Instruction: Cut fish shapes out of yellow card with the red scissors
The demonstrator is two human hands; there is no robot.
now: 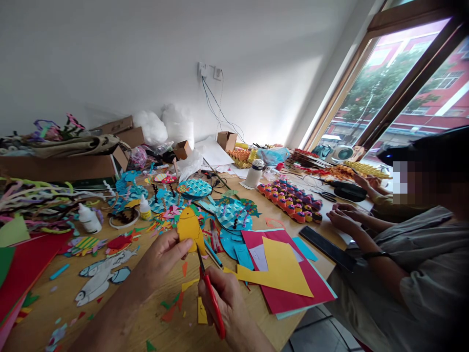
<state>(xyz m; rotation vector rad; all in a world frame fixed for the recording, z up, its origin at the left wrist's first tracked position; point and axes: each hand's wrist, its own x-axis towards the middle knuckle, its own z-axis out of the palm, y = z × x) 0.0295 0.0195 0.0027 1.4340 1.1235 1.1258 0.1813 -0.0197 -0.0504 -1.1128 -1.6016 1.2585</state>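
My left hand (163, 254) pinches a yellow paper fish cut-out (189, 226) by its lower edge and holds it upright above the wooden table (154, 318). My right hand (223, 296) grips red-handled scissors (210, 293), and their dark blades touch the fish's lower right edge. Yellow and orange paper scraps (188, 285) lie on the table under my hands.
A yellow sheet (282, 269) on red paper (296, 293) lies to the right. Blue paper fish discs (233, 216), glue bottles (89, 218), pipe cleaners (32, 200) and cardboard boxes (62, 164) crowd the table. Another person's hands (344, 220) rest at the right edge by a painted egg tray (289, 198).
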